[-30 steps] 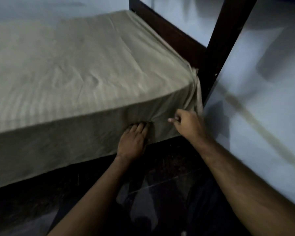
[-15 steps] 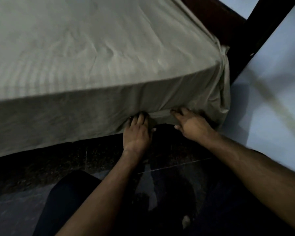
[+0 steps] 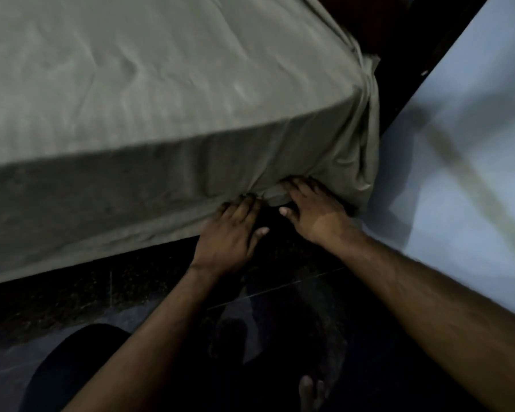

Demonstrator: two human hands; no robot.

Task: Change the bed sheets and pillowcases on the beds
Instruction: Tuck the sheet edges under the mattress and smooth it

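Matt striped cloth sheet (image 3: 167, 93), glossy dark floor (image 3: 280, 307)

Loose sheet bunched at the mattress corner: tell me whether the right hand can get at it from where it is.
Probably yes. The right hand already rests at the sheet's lower edge, the bunched sheet corner hangs just beside it, and nothing lies between.

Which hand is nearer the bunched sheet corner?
The right hand, fingers at the grey-green bed sheet's gathered corner; the left hand presses the hem farther along.
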